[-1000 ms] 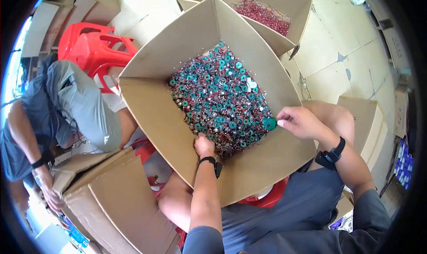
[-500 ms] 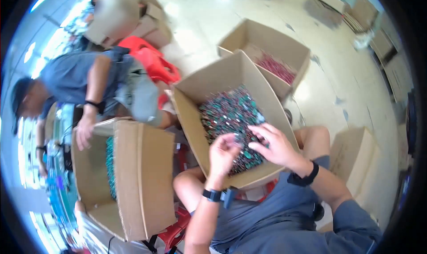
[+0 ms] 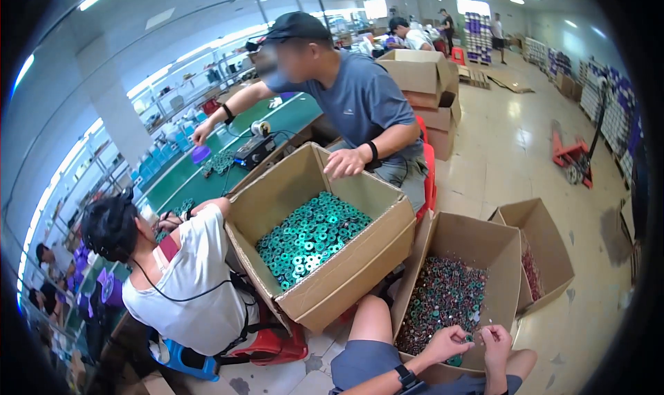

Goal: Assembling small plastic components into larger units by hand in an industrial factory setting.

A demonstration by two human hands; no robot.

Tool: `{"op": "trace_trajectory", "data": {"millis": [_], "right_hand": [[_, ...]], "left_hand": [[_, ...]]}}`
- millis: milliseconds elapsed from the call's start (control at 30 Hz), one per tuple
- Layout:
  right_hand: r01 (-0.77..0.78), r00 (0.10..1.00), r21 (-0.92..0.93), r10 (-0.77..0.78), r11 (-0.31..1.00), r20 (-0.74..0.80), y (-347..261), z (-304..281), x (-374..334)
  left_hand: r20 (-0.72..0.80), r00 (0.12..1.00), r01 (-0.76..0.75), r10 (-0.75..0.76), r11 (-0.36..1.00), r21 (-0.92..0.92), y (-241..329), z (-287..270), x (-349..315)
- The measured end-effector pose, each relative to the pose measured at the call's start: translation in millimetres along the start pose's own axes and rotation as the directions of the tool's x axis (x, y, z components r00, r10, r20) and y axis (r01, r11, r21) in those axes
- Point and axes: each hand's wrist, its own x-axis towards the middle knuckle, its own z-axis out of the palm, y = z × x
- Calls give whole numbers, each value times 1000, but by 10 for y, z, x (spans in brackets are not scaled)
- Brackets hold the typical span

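Observation:
Over the near end of an open cardboard box (image 3: 477, 230) both my hands work close together, fingertips almost meeting. Inside that box lies a heap of small mixed parts (image 3: 443, 295), dark red, black and green. My left hand (image 3: 446, 345) is closed in a pinch; what its fingertips hold is too small to name. My right hand (image 3: 496, 348) is also pinched, with a tiny pale bit at its fingertips that I cannot make out. Just below my left fingers shows a green round piece (image 3: 454, 360).
To the left, a larger cardboard box (image 3: 360, 274) holds many green ring-shaped boards (image 3: 311, 236). A co-worker in a cap (image 3: 366, 98) rests a hand on its rim; another in white (image 3: 187, 277) sits beside it. A box with red parts (image 3: 546, 236) stands right. A red pallet jack (image 3: 573, 156) is farther off.
My view has swung up and left, so my hands now appear at the lower right. My right fingers, spread before, are now pinched. The capped co-worker's arm reaches over the green bench.

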Motion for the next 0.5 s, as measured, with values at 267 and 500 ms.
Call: {"op": "trace_trajectory", "data": {"millis": [267,500], "right_hand": [[-192,938,-48,198,980,286,11,-134,-124],[-374,895,51,346,926,281,81,-52,-253]], "left_hand": [[31,990,-142,141,989,44,182,-100,-104],[212,937,-347,279,814,466,395,-153,-149]]}}
